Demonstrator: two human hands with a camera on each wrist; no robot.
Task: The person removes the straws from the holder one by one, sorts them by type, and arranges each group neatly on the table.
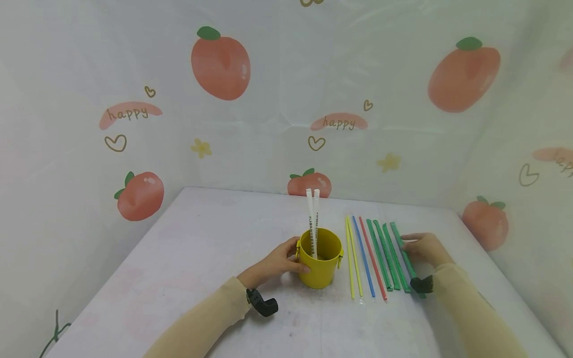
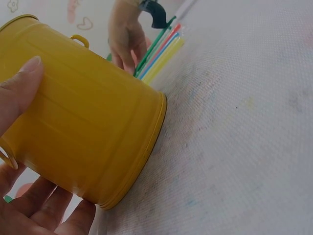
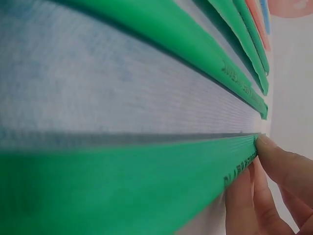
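Note:
A small yellow bucket (image 1: 319, 274) stands upright on the table, with two white paper-wrapped straws (image 1: 316, 219) leaning inside it. My left hand (image 1: 278, 258) grips the bucket's left side; in the left wrist view the thumb (image 2: 22, 90) lies across its wall and the fingers curl round the other side. At the right, my right hand (image 1: 427, 248) is at the far end of the outermost green-wrapped straw (image 1: 396, 231). The right wrist view shows thumb and fingers pinching that green straw (image 3: 146, 183), which carries printed lettering.
Between bucket and right hand lie several more green-wrapped straws (image 1: 380, 254), a red straw (image 1: 373, 257), a blue straw (image 1: 363, 256) and two yellow straws (image 1: 353, 258), roughly parallel. A curtain printed with fruit (image 1: 221, 69) hangs behind the white table (image 1: 215, 228).

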